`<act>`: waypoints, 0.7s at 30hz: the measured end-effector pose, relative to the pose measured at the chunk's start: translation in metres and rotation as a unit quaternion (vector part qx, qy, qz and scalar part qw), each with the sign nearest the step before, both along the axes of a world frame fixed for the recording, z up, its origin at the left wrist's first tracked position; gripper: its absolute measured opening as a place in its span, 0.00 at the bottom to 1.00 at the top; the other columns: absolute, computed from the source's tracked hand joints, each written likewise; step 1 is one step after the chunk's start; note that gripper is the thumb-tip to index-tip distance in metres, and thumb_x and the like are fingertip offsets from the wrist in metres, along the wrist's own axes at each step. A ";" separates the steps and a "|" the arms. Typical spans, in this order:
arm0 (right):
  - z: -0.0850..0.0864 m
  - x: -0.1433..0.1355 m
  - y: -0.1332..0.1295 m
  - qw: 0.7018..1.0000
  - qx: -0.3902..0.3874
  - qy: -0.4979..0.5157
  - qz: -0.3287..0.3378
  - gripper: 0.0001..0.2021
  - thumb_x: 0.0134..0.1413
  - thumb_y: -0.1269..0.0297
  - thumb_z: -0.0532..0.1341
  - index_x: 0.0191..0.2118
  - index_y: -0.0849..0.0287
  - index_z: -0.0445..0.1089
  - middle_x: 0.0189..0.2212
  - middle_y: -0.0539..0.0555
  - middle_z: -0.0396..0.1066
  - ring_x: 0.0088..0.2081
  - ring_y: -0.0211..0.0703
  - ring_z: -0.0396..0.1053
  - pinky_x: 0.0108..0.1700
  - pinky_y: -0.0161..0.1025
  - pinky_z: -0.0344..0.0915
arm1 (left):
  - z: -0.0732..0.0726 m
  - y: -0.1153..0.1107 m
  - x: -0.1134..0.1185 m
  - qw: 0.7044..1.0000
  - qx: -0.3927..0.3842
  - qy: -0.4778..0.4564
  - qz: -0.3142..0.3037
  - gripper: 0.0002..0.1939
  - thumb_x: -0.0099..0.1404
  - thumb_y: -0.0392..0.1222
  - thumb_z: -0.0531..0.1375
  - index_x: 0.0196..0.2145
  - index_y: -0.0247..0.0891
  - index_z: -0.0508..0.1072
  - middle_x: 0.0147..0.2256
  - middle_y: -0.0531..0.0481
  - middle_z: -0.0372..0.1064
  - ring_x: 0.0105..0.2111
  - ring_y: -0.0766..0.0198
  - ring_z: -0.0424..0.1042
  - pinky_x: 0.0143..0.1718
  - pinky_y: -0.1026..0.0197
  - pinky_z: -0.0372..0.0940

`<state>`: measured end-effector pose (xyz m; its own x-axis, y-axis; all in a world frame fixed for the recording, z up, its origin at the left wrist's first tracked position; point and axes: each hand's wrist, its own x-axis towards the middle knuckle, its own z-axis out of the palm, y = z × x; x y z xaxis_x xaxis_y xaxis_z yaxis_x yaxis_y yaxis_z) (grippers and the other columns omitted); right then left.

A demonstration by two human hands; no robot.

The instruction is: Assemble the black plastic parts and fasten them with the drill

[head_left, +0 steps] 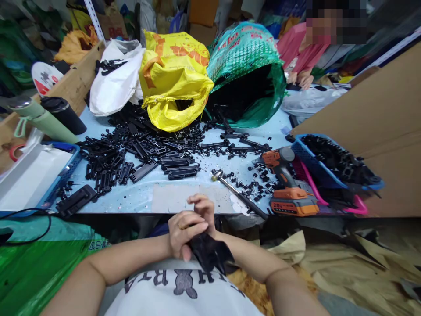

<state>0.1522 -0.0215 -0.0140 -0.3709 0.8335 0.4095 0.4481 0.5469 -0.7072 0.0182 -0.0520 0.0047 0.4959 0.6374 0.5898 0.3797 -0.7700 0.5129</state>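
Both hands are together in front of my chest, at the table's front edge. My left hand point(187, 230) has its fingers closed on a black, glossy piece of material point(210, 252) that hangs down beside the right wrist. Behind it, my right hand point(204, 210) has curled fingers partly apart; its palm is covered by the left hand, so what it holds, if anything, is hidden. On the table beyond lie a grey board point(169, 198), a hammer point(240, 193) and a heap of black plastic parts point(138, 140).
An orange cordless drill point(289, 184) stands right, beside a blue basket point(338, 160) of black parts. White point(115, 83), yellow point(177, 79) and green point(246, 74) sacks stand behind. Cups point(64, 115) and a tray point(36, 175) are left. Another person point(299, 57) works at back right.
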 end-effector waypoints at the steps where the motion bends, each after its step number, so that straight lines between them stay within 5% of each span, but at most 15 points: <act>1: -0.003 -0.004 0.016 1.000 0.011 0.008 -0.010 0.40 0.55 0.47 0.18 0.38 0.55 0.65 0.37 0.61 0.65 0.43 0.47 0.65 0.43 0.47 0.64 | -0.008 0.009 -0.001 0.999 0.049 0.007 0.010 0.47 0.60 0.66 0.22 0.42 0.38 0.73 0.37 0.38 0.70 0.41 0.57 0.70 0.39 0.55 0.66; 3: -0.001 -0.005 0.060 0.998 0.042 0.004 0.044 0.34 0.61 0.50 0.25 0.42 0.57 0.65 0.42 0.60 0.66 0.48 0.47 0.63 0.49 0.47 0.60 | -0.023 0.033 -0.006 0.991 0.119 0.040 0.051 0.38 0.63 0.67 0.35 0.50 0.38 0.69 0.40 0.38 0.70 0.43 0.54 0.69 0.41 0.54 0.65; 5: 0.005 -0.002 0.109 0.983 0.078 -0.116 0.122 0.25 0.63 0.49 0.39 0.47 0.58 0.65 0.49 0.60 0.64 0.53 0.48 0.59 0.54 0.47 0.55 | -0.035 0.059 -0.010 0.976 0.124 0.151 0.096 0.34 0.62 0.65 0.45 0.54 0.38 0.66 0.40 0.39 0.70 0.40 0.53 0.70 0.39 0.55 0.64; 9: 0.007 0.012 0.176 0.917 0.121 -0.347 0.155 0.35 0.50 0.42 0.57 0.59 0.60 0.58 0.57 0.64 0.56 0.56 0.56 0.53 0.55 0.50 0.50 | -0.048 0.089 -0.009 0.936 0.081 0.334 0.073 0.34 0.58 0.62 0.54 0.54 0.35 0.66 0.37 0.38 0.69 0.37 0.53 0.69 0.36 0.56 0.63; 15: -0.011 0.034 0.185 0.892 0.114 -0.433 0.062 0.41 0.40 0.33 0.57 0.54 0.61 0.63 0.47 0.63 0.64 0.45 0.54 0.59 0.46 0.46 0.52 | -0.047 0.079 -0.007 0.917 0.054 0.389 0.067 0.27 0.62 0.49 0.57 0.56 0.36 0.61 0.44 0.37 0.66 0.45 0.51 0.65 0.47 0.50 0.57; 21: -0.011 0.009 0.182 0.891 0.111 -0.440 -0.002 0.39 0.40 0.29 0.54 0.45 0.63 0.66 0.41 0.63 0.66 0.43 0.54 0.59 0.45 0.46 0.51 | -0.046 0.094 -0.009 0.922 0.020 0.377 0.089 0.21 0.66 0.38 0.52 0.57 0.42 0.60 0.46 0.39 0.66 0.47 0.53 0.64 0.49 0.47 0.55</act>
